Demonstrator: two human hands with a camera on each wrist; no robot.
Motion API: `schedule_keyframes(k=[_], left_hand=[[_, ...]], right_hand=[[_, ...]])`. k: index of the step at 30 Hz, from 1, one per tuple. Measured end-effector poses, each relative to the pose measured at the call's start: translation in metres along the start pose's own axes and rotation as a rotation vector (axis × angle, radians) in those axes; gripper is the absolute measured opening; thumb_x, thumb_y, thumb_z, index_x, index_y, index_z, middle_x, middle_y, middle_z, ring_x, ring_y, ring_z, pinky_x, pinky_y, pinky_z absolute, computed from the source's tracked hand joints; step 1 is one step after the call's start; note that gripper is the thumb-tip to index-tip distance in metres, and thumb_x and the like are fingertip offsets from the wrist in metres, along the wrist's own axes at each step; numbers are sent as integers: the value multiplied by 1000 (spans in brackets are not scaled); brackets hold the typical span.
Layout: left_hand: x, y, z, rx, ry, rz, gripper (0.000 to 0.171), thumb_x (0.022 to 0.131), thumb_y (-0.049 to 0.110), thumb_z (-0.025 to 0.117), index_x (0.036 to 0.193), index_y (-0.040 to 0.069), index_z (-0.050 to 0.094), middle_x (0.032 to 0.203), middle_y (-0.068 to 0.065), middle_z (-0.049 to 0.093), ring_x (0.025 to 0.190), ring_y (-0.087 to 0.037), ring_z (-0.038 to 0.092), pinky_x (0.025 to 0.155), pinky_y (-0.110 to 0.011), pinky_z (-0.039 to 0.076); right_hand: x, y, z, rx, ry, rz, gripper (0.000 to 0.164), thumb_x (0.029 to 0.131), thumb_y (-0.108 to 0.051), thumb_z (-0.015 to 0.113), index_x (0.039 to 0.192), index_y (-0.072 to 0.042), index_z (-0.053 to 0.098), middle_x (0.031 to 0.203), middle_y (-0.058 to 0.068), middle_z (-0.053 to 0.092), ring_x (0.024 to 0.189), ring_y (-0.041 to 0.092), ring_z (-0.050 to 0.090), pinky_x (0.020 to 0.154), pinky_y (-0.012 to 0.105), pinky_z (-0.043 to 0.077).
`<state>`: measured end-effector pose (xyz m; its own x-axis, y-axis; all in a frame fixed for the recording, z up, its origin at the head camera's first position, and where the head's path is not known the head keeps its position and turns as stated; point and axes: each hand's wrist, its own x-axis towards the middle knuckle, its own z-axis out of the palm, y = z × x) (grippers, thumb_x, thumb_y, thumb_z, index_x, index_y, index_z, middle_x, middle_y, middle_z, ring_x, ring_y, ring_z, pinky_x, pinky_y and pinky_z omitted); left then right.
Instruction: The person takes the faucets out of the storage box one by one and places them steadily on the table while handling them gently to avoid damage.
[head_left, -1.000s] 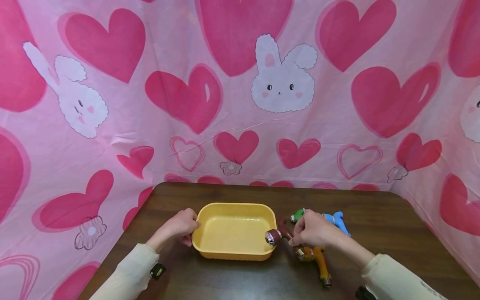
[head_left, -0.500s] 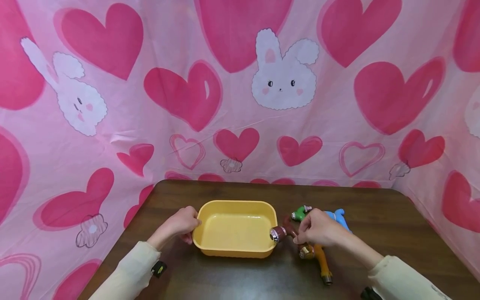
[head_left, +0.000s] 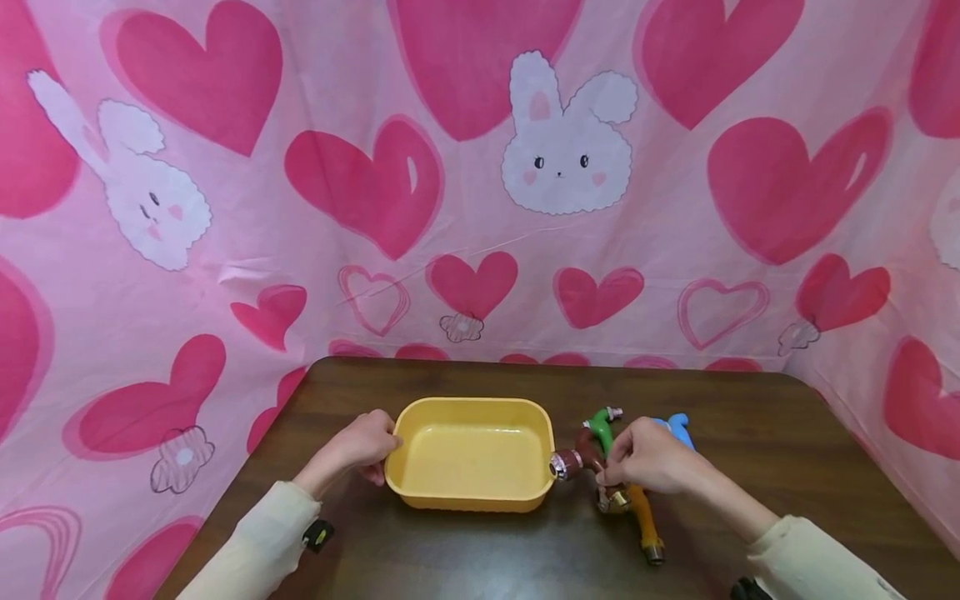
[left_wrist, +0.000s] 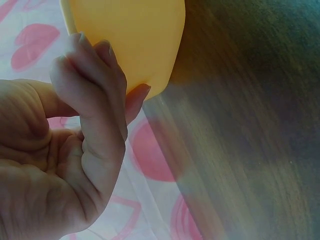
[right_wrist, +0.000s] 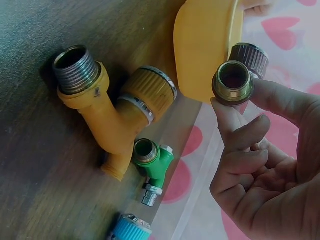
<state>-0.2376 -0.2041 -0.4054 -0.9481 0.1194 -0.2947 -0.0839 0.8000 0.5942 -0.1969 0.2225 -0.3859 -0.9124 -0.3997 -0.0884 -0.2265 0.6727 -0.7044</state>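
My left hand [head_left: 363, 443] grips the left rim of a yellow plastic basin [head_left: 468, 504], thumb on one side of the wall and fingers on the other. Between thumb and fingertips, my right hand [head_left: 652, 458] pinches a brown Y-shaped pipe fitting [head_left: 590, 452] with threaded metal ends. In the head view its ribbed cap is right at the basin's right rim. Below it on the table lies an orange Y-shaped fitting [right_wrist: 112, 125], partly hidden in the head view. A smaller green fitting [right_wrist: 157, 167] lies behind the brown one.
A blue fitting [head_left: 680, 427] lies beyond my right hand, partly covered by it. All of this is on a dark wooden table [head_left: 420, 554]. Pink cloth [head_left: 465, 208] printed with hearts and rabbits hangs behind and at both sides.
My right hand has moved slightly right with the brown fitting, whose cap no longer overlaps the basin's inside. More of the green fitting shows. The left hand stays on the basin.
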Motion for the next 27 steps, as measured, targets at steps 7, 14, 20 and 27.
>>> schedule_keyframes(k=[7,14,20,27], left_hand=[[1,1,-3,14,-3,10,15,103,7,62,94,-3,69,65,-13,64,45,-20,65,47,-30,58],[1,0,-1,11,-2,2,16,103,5,62,90,-3,67,63,-15,63,44,-20,65,46,-31,58],[2,-2,0,7,-4,15,14,102,4,61,90,-1,67,64,-14,63,44,-20,64,46,-31,58],[2,-3,1,0,6,21,16,101,3,60,86,-1,65,63,-14,63,44,-20,64,45,-31,58]], right_hand=[[-4,2,-1,-10,16,-2,21,82,-24,88,68,-16,75,57,-10,54,51,6,33,47,22,24],[-8,7,0,-30,34,-21,18,81,-24,88,68,-19,78,61,-3,64,54,6,42,48,20,28],[-11,9,-1,-17,24,1,17,83,-23,87,70,-18,78,64,-2,65,58,8,46,49,22,32],[-15,12,-3,10,13,-1,20,83,-23,87,69,-15,76,60,-8,57,54,5,37,48,21,29]])
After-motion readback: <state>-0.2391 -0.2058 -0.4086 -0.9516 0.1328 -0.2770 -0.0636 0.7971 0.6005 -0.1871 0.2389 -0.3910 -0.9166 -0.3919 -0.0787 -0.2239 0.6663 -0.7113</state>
